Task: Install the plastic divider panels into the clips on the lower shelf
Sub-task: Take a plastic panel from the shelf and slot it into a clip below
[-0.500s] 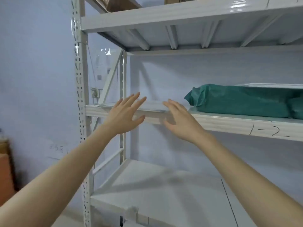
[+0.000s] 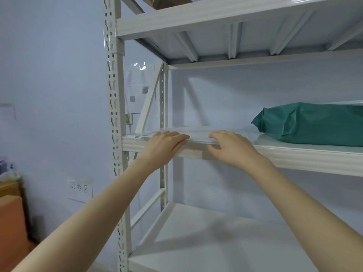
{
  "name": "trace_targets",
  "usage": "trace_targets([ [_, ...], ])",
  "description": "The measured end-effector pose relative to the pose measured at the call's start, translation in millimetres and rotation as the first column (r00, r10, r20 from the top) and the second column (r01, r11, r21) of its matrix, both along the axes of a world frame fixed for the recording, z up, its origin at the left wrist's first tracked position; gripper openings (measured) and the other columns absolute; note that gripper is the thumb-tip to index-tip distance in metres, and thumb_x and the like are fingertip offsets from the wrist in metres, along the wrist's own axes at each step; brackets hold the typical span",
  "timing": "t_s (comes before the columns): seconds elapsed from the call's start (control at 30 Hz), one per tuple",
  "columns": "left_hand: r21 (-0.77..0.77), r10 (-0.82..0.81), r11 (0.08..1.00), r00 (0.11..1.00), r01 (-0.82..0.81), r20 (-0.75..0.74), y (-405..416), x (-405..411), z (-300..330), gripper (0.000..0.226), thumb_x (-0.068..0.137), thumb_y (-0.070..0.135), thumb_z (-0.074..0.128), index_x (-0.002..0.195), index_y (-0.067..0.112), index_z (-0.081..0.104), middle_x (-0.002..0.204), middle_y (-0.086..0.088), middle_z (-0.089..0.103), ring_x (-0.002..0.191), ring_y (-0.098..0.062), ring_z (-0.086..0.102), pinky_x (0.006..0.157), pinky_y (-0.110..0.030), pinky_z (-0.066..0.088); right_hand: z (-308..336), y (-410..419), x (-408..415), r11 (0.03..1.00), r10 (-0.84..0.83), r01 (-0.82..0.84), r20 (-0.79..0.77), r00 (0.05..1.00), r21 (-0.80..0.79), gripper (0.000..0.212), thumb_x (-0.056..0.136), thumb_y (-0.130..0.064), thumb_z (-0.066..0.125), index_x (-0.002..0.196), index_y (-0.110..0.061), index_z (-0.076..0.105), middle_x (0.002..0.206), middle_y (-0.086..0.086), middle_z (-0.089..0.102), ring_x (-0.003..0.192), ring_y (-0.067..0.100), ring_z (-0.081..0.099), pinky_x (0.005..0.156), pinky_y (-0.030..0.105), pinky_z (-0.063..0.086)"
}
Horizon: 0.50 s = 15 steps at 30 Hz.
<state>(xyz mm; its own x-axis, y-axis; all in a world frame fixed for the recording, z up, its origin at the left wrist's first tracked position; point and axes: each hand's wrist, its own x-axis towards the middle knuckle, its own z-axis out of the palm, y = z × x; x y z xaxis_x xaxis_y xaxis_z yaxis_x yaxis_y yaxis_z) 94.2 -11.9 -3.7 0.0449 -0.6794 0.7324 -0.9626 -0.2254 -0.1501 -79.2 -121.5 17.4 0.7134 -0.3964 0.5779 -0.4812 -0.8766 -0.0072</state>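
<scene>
A thin stack of clear plastic divider panels [image 2: 198,134] lies flat at the left end of the middle shelf [image 2: 306,156], its front edge over the shelf lip. My left hand [image 2: 165,146] rests on the stack's front left part, fingers curled over the top. My right hand [image 2: 231,148] has its fingers on top of the stack's front right edge and the thumb below. The lower shelf [image 2: 206,238] below is bare; no clips show on it.
A green wrapped package [image 2: 314,124] lies on the middle shelf to the right. The white perforated upright [image 2: 115,134] stands at the left. The upper shelf [image 2: 235,14] is overhead. Brown cardboard boxes [image 2: 11,218] stand at the far left by the wall.
Both hands have moved forward from open in front of the shelf edge onto the stack of panels. The camera has come closer to the rack.
</scene>
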Motion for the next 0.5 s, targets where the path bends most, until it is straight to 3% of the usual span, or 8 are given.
trace_targets([
  [0.13,-0.107,-0.045,0.993,0.994,0.056,0.101,0.6,-8.4,1.3,0.032,0.089,0.021,0.041,0.103,0.021,0.071,0.090,0.000,0.074,0.079,-0.027,0.064,0.069,-0.027,0.034,-1.8,1.7,-13.0,0.997,-0.057,0.058,0.016,0.998,-0.041,0.035,0.089,-0.034,0.044,0.114,-0.014,0.058,0.120,0.009,0.063,0.111,0.033,0.056,0.085,0.039,0.047],
  [0.3,-0.270,-0.077,0.956,0.985,0.118,0.157,3.9,-45.2,-2.9,0.026,0.087,0.014,0.049,0.094,0.018,0.073,0.084,0.003,0.076,0.071,-0.025,0.066,0.063,-0.027,0.042,1.8,-1.4,-46.1,0.990,-0.058,0.067,0.075,0.995,-0.121,0.029,0.088,-0.016,0.044,0.112,-0.013,0.060,0.112,0.016,0.066,0.103,0.039,0.056,0.077,0.039,0.047],
  [0.37,-0.359,-0.124,0.916,0.978,0.177,0.167,4.6,-66.9,-2.0,0.025,0.084,0.003,0.057,0.100,0.017,0.071,0.099,0.002,0.075,0.083,-0.025,0.067,0.068,-0.032,0.047,3.5,-3.0,-61.9,0.979,-0.057,0.077,0.110,0.992,-0.191,0.027,0.089,-0.012,0.042,0.108,-0.014,0.062,0.103,0.017,0.068,0.093,0.041,0.058,0.067,0.037,0.040],
  [0.5,-0.429,-0.124,0.871,0.953,0.238,0.277,7.1,-123.1,0.7,0.064,0.072,-0.011,0.051,0.130,0.016,0.051,0.142,-0.007,0.048,0.129,-0.022,0.045,0.106,-0.038,0.035,11.7,5.9,-96.2,0.938,0.018,0.071,0.253,0.967,-0.338,0.024,0.098,-0.023,0.039,0.104,-0.015,0.061,0.085,0.017,0.069,0.079,0.044,0.059,0.061,0.037,0.038],
])
